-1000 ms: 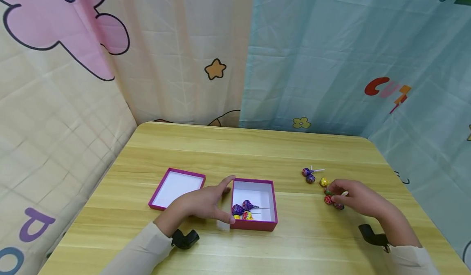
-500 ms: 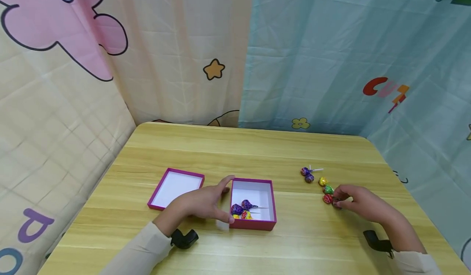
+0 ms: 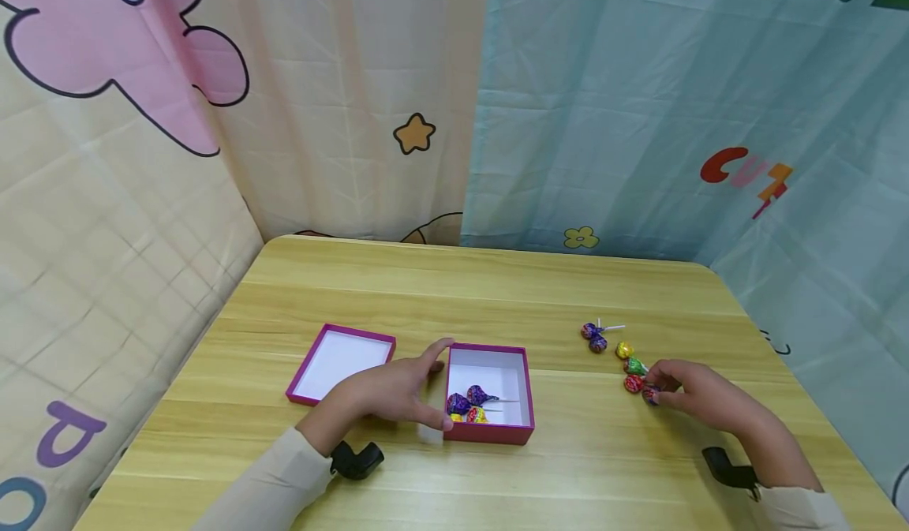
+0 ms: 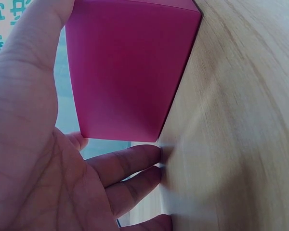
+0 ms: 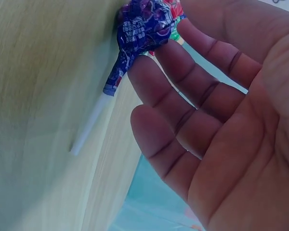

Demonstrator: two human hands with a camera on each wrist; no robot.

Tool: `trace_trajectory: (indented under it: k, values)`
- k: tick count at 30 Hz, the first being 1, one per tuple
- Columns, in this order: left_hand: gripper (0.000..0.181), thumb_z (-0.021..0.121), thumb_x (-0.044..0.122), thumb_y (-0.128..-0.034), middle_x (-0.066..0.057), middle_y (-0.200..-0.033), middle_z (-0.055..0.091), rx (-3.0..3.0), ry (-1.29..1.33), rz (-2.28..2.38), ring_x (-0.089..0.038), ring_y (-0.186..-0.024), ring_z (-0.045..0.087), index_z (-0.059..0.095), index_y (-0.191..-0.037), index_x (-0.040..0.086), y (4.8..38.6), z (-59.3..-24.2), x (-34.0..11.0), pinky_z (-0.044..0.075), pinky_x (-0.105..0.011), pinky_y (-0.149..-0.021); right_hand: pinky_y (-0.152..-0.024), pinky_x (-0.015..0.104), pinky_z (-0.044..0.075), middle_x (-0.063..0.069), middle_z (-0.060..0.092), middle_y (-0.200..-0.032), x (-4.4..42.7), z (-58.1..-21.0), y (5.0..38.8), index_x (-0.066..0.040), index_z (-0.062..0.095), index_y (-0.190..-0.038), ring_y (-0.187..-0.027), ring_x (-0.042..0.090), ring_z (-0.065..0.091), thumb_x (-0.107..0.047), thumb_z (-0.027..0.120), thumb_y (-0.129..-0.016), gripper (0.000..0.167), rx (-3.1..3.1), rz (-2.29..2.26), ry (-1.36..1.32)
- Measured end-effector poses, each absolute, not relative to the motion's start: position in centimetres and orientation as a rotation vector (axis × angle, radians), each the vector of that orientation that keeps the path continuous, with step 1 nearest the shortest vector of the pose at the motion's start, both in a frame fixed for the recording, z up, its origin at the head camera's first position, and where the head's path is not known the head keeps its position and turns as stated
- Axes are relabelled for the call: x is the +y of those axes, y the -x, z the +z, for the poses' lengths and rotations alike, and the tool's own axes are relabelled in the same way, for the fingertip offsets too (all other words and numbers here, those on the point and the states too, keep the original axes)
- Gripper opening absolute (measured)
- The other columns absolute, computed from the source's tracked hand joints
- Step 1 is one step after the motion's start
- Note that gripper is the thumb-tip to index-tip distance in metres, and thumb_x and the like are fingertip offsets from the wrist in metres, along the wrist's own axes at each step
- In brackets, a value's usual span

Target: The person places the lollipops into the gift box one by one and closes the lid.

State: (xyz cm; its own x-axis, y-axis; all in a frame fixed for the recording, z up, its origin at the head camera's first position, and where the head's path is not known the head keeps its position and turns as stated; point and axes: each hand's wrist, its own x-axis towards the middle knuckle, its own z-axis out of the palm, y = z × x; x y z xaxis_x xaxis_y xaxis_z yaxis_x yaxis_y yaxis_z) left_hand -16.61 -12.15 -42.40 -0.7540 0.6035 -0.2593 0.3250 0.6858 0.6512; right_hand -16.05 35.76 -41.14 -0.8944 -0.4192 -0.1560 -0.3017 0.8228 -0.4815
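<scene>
- The right hand (image 3: 699, 393) seems to pinch a purple lollipop (image 5: 142, 29) with its thumb and bent fingers. I can't tell how tight.
- That lollipop is on the right part of the surface (image 3: 568, 468), and its white stick (image 5: 91, 125) pokes out past the fingers.
- It looks round and shiny, so if the fingers only catch its edge, it might slip and roll away.
- Just beside it is a red lollipop (image 3: 634, 384), then a green lollipop (image 3: 634, 366), then a yellow lollipop (image 3: 625, 350). They are so close that one bump could scatter them.
- Two more purple lollipops (image 3: 598, 345) lie farther back.
- The left hand (image 3: 394, 389) is spread wide and holds the pink box (image 3: 490, 434) at two corners. Pushing too hard could slide it.
- Inside, candies (image 3: 478, 395) bunch in the near left corner. A jolt might roll them around.
- The lid (image 3: 341, 364) lies left of the box, where the left arm could knock it.
</scene>
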Motion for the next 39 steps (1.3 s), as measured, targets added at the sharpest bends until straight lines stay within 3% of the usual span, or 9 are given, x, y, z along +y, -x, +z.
trace_trajectory:
  k: [11, 22, 30, 39]
  values:
    - [0.122, 0.075, 0.067, -0.0743, -0.008, -0.154, 0.041, 2.446, -0.729, 0.810, -0.024, -0.134, 0.045, 0.000, -0.160, 0.024, 16.7, -42.6, -12.1, 0.033, -0.047, -0.111, -0.067, 0.030, 0.050, -0.001, 0.064, -0.093, 35.7, -41.5, 16.3, -0.006, 0.068, -0.097, -0.083, 0.014, 0.059, 0.001, 0.067, -0.089, 0.011, 2.741, -0.656, 0.513]
    - [0.121, 0.076, 0.066, -0.0744, -0.008, -0.154, 0.041, 2.443, -0.725, 0.812, -0.025, -0.136, 0.043, 0.001, -0.160, 0.024, 16.6, -42.5, -12.2, 0.033, -0.048, -0.111, -0.064, 0.029, 0.047, -0.003, 0.062, -0.091, 35.8, -41.5, 16.2, -0.011, 0.063, -0.095, -0.080, 0.011, 0.055, -0.003, 0.069, -0.089, 0.011, 2.724, -0.644, 0.529]
    - [0.121, 0.076, 0.066, -0.0746, -0.008, -0.154, 0.041, 2.440, -0.722, 0.816, -0.023, -0.135, 0.045, 0.001, -0.160, 0.024, 16.6, -42.5, -12.2, 0.034, -0.048, -0.111, -0.065, 0.031, 0.049, -0.002, 0.064, -0.096, 35.1, -40.4, 16.2, -0.010, 0.064, -0.102, -0.086, 0.018, 0.061, -0.005, 0.068, -0.091, 0.013, 2.726, -0.654, 0.545]
    - [0.121, 0.076, 0.066, -0.0747, -0.008, -0.154, 0.041, 2.441, -0.723, 0.816, -0.024, -0.138, 0.042, 0.001, -0.160, 0.024, 16.7, -42.5, -12.2, 0.033, -0.048, -0.112, -0.065, 0.030, 0.047, -0.005, 0.063, -0.098, 33.8, -39.5, 16.4, -0.013, 0.065, -0.105, -0.086, 0.013, 0.057, -0.005, 0.066, -0.092, 0.015, 2.766, -0.652, 0.623]
